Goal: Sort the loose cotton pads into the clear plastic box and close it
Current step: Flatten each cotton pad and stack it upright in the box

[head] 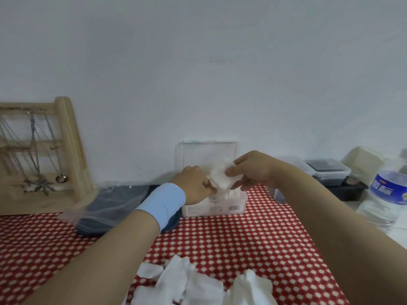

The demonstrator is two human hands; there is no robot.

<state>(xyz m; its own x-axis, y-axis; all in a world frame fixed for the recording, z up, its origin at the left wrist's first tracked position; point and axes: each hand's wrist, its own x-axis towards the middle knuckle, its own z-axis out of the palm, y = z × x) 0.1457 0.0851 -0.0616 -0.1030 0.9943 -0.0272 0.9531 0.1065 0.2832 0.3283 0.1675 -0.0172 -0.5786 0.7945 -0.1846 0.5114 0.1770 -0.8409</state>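
Cloth of red with white dots point(253, 234) fills the lower frame. At left stands a pale wooden rack point(70, 146) hung with chains; at the right edge, a clear water bottle point(383, 199). Loose white cotton pads point(193, 282) heap at bottom centre. The clear plastic box point(220, 206) sits at centre against the wall, long axis left to right, mouth up, lid point(207, 153) upright behind. Over it the right hand point(255, 170) pinches a white wad of pads point(221, 176); the left hand point(193, 183), fingers curled, pinches its lower edge
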